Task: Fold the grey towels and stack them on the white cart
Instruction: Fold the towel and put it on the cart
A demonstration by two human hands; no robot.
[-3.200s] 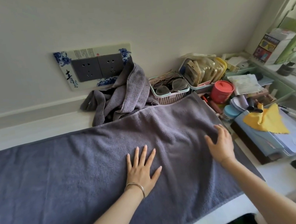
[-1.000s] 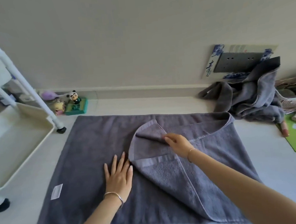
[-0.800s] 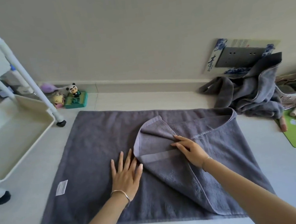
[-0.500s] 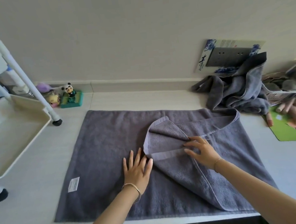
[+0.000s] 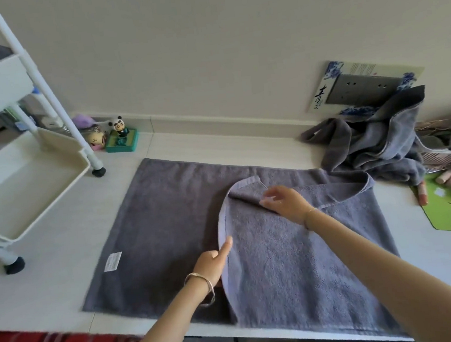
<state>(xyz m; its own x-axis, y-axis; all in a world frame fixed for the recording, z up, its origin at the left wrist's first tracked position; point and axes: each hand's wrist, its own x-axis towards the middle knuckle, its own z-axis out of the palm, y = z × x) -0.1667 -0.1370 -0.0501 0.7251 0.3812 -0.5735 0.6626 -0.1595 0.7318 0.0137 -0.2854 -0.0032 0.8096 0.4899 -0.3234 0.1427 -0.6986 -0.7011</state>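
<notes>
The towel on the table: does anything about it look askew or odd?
Yes. The folded flap lies crooked: its pale hem curves instead of running straight, and the far corner is creased near the right hand. The far right edge bunches up. No damage shows.

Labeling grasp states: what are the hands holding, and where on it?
Both are on the folded towel. The right hand pinches a crease near the flap's far corner. The left hand takes the flap's pale hem; whether it truly grips is unclear.
</notes>
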